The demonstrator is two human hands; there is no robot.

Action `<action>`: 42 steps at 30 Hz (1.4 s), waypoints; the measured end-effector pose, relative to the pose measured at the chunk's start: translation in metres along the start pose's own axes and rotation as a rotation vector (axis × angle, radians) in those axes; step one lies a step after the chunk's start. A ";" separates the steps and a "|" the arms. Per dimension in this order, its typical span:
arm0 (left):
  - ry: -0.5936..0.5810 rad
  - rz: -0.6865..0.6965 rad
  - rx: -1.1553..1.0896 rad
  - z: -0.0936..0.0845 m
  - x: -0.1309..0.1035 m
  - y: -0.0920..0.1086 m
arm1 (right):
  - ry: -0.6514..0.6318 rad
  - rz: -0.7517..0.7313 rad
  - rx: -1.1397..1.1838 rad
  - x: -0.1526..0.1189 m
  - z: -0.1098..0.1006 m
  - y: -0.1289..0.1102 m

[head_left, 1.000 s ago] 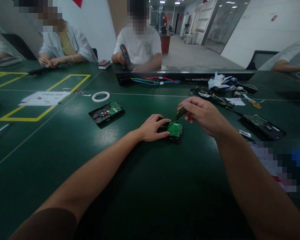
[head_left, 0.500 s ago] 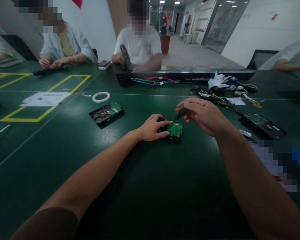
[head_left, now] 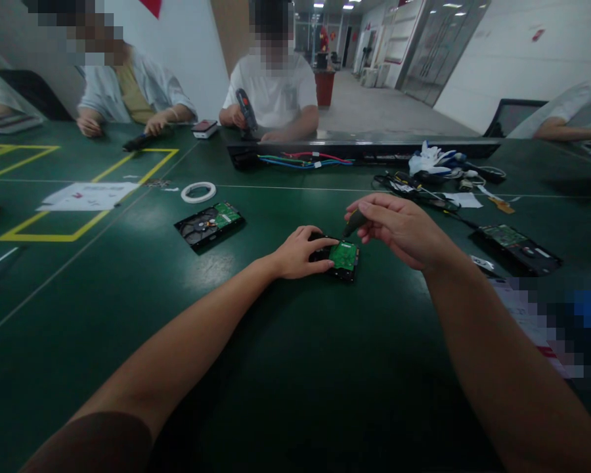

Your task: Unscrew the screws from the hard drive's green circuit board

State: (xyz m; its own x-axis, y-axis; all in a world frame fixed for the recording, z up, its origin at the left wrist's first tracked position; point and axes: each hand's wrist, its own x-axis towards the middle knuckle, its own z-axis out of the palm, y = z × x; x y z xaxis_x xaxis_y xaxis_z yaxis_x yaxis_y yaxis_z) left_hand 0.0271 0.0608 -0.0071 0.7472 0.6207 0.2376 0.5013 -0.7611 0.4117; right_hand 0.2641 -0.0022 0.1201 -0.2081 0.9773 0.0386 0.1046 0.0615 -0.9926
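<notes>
On the bench point(head_left: 295, 361), the left hand point(head_left: 297, 253) grips a hard drive point(head_left: 345, 257); the right hand point(head_left: 398, 230) pinches a screwdriver point(head_left: 353, 224).

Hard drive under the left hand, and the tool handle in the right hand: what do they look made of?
Hard drive: dark body, probably coated metal by its straight edges; its green board, likely resin laminate, shows pale circuit-like marks. Tool handle: likely plastic or rubber, dark and dull; too small to settle.

Black hard drive point(head_left: 341, 261) lying flat, green circuit board point(head_left: 345, 255) facing up, dark-handled screwdriver point(head_left: 353, 223) tilted at its far edge
</notes>
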 end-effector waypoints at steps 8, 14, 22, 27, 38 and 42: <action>0.006 0.002 0.003 0.000 0.000 -0.001 | -0.002 0.060 0.076 -0.001 0.001 -0.002; -0.001 -0.004 0.005 0.001 0.000 -0.001 | -0.005 0.011 -0.034 -0.001 0.000 -0.004; 0.001 -0.010 -0.017 0.000 0.000 0.000 | 0.034 0.010 -0.042 0.000 0.001 -0.004; 0.016 0.004 -0.025 -0.001 -0.001 0.000 | 0.048 0.042 -0.008 -0.001 0.003 -0.005; -0.006 -0.011 -0.012 -0.002 -0.001 0.001 | 0.010 -0.010 -0.070 -0.001 0.000 -0.003; -0.007 -0.003 -0.001 -0.002 -0.001 0.001 | -0.002 -0.025 -0.103 0.000 0.000 -0.002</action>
State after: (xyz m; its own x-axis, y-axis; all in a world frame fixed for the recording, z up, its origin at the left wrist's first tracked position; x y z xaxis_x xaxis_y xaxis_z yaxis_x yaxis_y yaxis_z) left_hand 0.0262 0.0602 -0.0051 0.7487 0.6216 0.2303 0.5030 -0.7590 0.4135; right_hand 0.2637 -0.0027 0.1221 -0.2142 0.9748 0.0625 0.1991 0.1062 -0.9742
